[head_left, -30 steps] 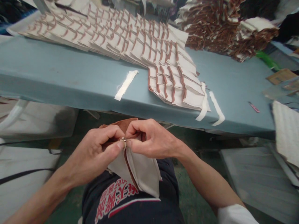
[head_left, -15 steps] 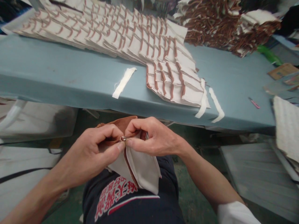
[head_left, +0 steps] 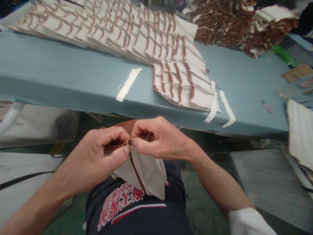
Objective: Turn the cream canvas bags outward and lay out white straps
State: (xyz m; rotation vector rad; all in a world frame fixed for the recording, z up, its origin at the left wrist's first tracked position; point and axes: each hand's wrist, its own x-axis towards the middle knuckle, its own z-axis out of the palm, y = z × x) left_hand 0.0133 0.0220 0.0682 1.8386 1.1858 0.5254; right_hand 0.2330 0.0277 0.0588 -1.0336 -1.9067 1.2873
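Above my lap I hold a sewn fabric piece point(head_left: 149, 173), off-white with a brown seam down its middle and a brown part behind. My left hand point(head_left: 105, 153) pinches its top edge at the seam between thumb and forefinger. Right beside it, my right hand point(head_left: 156, 137) pinches the same edge, the two thumbs almost meeting. A small bit of folded brown edging shows between the fingertips; its details are too small to tell. The lower part of the piece hangs over a dark apron point(head_left: 137, 215) with red lettering.
Ahead runs a blue-covered table point(head_left: 73, 78). Overlapping rows of off-white pieces with brown seams point(head_left: 176, 85) lie on it, with a brown and white heap point(head_left: 227, 26) behind. White strips point(head_left: 129, 84) and a small pink tool point(head_left: 266, 106) lie near the front edge.
Both hands stay pinched at the same seam, with the fingertips shifted slightly. The folded bit between them shows less now. The view has tilted a little.
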